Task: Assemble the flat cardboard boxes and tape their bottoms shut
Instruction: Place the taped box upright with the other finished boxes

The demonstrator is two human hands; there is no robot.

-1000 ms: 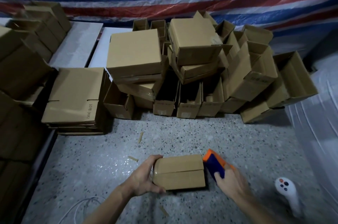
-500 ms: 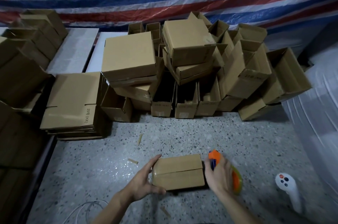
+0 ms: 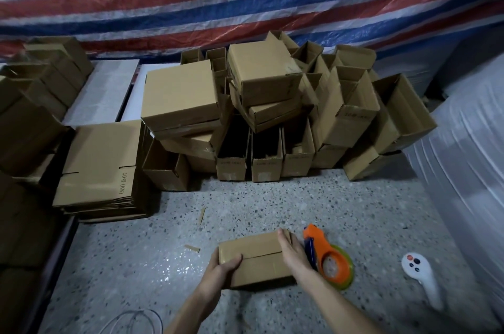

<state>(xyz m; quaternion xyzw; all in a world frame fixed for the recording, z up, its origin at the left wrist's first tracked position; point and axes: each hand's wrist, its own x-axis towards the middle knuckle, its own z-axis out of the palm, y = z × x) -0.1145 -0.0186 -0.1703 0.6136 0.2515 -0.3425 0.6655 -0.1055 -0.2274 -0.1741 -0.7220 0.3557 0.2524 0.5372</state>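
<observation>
We grip the small brown cardboard box (image 3: 256,261) on the speckled floor (image 3: 272,205) with our left hand (image 3: 221,271) to steady it. Our right hand (image 3: 293,253), fingers straight, presses its flaps flat, and the orange tape dispenser (image 3: 328,260) waits alongside.

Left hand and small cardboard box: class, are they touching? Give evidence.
Touching. The head view shows the left hand gripping the cardboard box at its left end, thumb on top.
</observation>
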